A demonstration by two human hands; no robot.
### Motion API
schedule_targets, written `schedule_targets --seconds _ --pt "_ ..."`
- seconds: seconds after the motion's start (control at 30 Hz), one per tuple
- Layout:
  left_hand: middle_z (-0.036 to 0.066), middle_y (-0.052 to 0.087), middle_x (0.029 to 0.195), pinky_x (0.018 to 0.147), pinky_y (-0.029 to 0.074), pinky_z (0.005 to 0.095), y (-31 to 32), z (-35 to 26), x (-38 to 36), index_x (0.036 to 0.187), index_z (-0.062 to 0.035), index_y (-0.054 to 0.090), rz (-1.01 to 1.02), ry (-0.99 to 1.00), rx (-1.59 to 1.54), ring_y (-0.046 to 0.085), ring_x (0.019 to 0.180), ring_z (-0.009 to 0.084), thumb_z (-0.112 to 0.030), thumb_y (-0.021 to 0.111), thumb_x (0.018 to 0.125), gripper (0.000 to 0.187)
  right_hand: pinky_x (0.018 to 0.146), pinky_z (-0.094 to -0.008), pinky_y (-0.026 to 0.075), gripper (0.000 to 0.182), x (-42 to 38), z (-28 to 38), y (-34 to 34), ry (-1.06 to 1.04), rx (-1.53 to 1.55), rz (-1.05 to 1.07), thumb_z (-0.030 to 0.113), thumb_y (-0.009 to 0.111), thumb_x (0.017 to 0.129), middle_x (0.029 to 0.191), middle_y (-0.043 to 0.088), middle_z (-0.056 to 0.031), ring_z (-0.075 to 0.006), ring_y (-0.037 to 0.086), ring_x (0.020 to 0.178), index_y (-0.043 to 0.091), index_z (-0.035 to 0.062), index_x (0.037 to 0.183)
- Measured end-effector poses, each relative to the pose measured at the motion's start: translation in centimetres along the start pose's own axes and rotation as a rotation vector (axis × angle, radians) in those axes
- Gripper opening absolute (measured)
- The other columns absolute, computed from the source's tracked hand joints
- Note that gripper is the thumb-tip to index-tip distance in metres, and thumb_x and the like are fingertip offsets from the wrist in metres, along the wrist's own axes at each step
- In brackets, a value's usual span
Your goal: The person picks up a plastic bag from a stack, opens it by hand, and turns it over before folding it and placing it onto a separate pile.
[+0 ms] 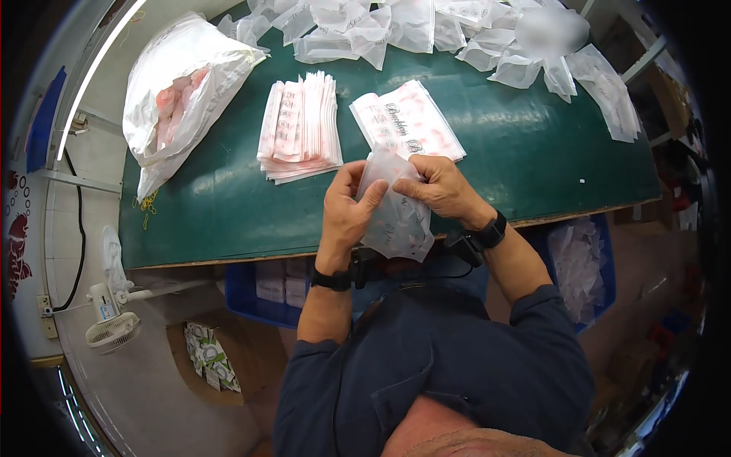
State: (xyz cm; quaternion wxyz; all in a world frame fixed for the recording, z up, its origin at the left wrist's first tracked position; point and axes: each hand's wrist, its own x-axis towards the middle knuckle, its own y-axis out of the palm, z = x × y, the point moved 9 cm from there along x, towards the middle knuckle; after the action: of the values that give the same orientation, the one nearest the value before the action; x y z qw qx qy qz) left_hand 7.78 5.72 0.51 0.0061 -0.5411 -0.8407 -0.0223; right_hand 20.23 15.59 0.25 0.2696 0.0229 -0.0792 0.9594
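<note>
Your left grip (358,199) and your right grip (421,181) are both closed on one frosted bag (397,221), pinching its upper part between thumbs and fingers. The bag hangs toward you, its lower end reaching past the near edge of the green bench (525,171) in this view. Beyond your fingers, its top overlaps the near corner of the right printed stack (415,118); whether they touch, you cannot tell from here.

To your left, the left printed stack (301,133) sits near your left grip, with a narrow green strip between the two stacks. Farther left, a white sack (194,80) leans over the bench's left end, and a wide band of green surface separates it from the left stack. On your right, a broad stretch of green runs from the right stack toward the bench's right edge, with one small white speck (582,180) on it. Loose bags (426,30) crowd the far edge.
</note>
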Motion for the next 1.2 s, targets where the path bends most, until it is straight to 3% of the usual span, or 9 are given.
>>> schedule_targets --seconds 0.1,0.23,0.4,0.53,0.63,0.77,0.93,1.03,1.2 --pt "0.002 0.063 0.082 0.065 0.047 0.0248 0.5 -8.9 -3.9 0.103 0.0017 0.066 -0.467 0.734 0.721 0.055 0.072 0.0082 -0.016 0.073 0.094 0.020 0.059 -0.0242 0.040 0.027 -0.2 0.2 -0.2 -0.002 -0.014 -0.039 0.026 0.075 0.093 0.074 0.053 0.0065 -0.0032 0.045 0.069 0.065 0.0017 0.086" --pt "0.005 0.061 0.084 0.067 0.046 0.0250 2.3 -5.6 -3.3 0.106 0.0013 0.064 -0.118 0.491 0.563 0.055 0.074 0.0100 -0.014 0.071 0.094 0.021 0.060 -0.0238 0.041 0.025 0.0 0.4 0.6 -0.029 -0.055 -0.052 0.025 0.074 0.094 0.076 0.055 0.0057 -0.0034 0.047 0.072 0.065 0.0018 0.089" --pt "0.005 0.061 0.085 0.070 0.047 0.0269 0.0 -1.6 -2.8 0.108 0.0000 0.064 -0.090 0.218 0.294 0.055 0.075 0.0112 -0.014 0.072 0.093 0.022 0.062 -0.0222 0.043 0.023 -0.3 1.8 1.8 0.012 0.029 0.100 0.024 0.072 0.095 0.080 0.059 0.0041 -0.0037 0.052 0.076 0.065 0.0019 0.094" --pt "0.003 0.060 0.084 0.069 0.047 0.0257 -0.9 0.0 -2.7 0.107 -0.0012 0.064 -0.144 0.093 -0.136 0.054 0.075 0.0098 -0.012 0.070 0.094 0.018 0.056 -0.0292 0.037 0.036 -0.5 0.8 1.7 0.162 0.605 -0.074 0.030 0.074 0.094 0.070 0.053 0.0035 -0.0068 0.045 0.067 0.057 0.0020 0.078" --pt "0.000 0.059 0.084 0.068 0.045 0.0224 0.9 -2.4 -3.4 0.105 -0.0019 0.062 -0.076 0.311 0.126 0.052 0.075 0.0072 -0.016 0.066 0.099 0.015 0.055 -0.0326 0.039 0.032 -0.6 1.9 3.3 -0.031 0.208 -0.028 0.025 0.069 0.096 0.068 0.057 -0.0019 -0.0137 0.049 0.061 0.058 0.0014 0.079" --pt "-0.002 0.058 0.087 0.068 0.044 0.0222 0.4 -0.6 -3.9 0.105 -0.0022 0.060 -0.223 0.279 0.164 0.051 0.078 0.0067 -0.016 0.063 0.101 0.014 0.056 -0.0321 0.040 0.030 -0.7 4.0 2.8 -0.265 -0.237 -0.068 0.023 0.065 0.099 0.068 0.052 -0.0041 -0.0135 0.046 0.061 0.057 0.0008 0.080" --pt "-0.002 0.057 0.086 0.067 0.044 0.0240 -1.7 -2.0 -4.7 0.102 -0.0024 0.060 -0.283 0.379 0.088 0.050 0.075 0.0080 -0.016 0.061 0.103 0.014 0.054 -0.0348 0.038 0.033 -2.0 4.7 1.5 -0.352 -0.191 -0.216 0.020 0.064 0.099 0.064 0.048 -0.0090 -0.0163 0.044 0.057 0.053 0.0004 0.075" --pt "-0.002 0.055 0.083 0.066 0.044 0.0236 -1.9 0.0 -4.3 0.097 -0.0023 0.060 -0.238 0.222 0.072 0.048 0.073 0.0077 -0.016 0.058 0.104 0.016 0.053 -0.0346 0.038 0.032 -2.3 3.8 1.7 -0.296 -0.304 -0.221 0.017 0.063 0.099 0.064 0.048 -0.0082 -0.0173 0.043 0.057 0.052 0.0007 0.074" --pt "-0.003 0.054 0.081 0.066 0.043 0.0222 -0.9 -0.8 -4.0 0.094 -0.0031 0.060 -0.167 0.255 0.219 0.046 0.073 0.0069 -0.021 0.055 0.106 0.022 0.053 -0.0330 0.038 0.029 -2.5 5.1 3.1 -0.428 -0.299 -0.219 0.017 0.062 0.099 0.063 0.048 -0.0068 -0.0155 0.043 0.057 0.054 0.0008 0.077"
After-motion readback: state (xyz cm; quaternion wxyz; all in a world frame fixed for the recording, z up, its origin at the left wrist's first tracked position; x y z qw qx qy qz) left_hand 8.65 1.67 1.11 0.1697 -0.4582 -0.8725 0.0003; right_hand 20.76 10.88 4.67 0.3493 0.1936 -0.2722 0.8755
